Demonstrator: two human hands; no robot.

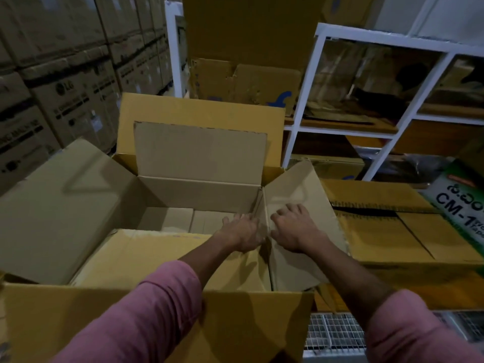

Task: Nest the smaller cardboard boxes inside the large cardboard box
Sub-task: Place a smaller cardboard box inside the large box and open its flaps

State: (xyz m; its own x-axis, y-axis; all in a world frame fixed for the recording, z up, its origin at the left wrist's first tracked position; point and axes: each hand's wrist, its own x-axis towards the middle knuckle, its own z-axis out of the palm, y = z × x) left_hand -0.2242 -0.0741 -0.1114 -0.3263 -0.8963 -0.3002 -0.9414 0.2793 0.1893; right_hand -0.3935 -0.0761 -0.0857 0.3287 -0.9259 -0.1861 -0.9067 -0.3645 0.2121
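Note:
A large yellow-brown cardboard box [183, 315] stands open in front of me, its back flap up. Inside it sits a smaller cardboard box [199, 192] with all its flaps spread open: left flap [65, 205], back flap [199, 150], right flap [301, 231]. Both hands meet at the smaller box's right wall. My left hand [241, 231] reaches inside and grips that wall's top edge. My right hand [296, 229] presses on the right flap just outside the fold. The inner box's floor shows folded bottom flaps.
Stacked printed cartons [65, 87] fill the left wall. A white shelf frame [392, 100] with cardboard stands at the back right. A closed yellow box [392, 231] lies to the right, a green printed pack [461, 205] beyond it. A wire grid [337, 334] shows at the lower right.

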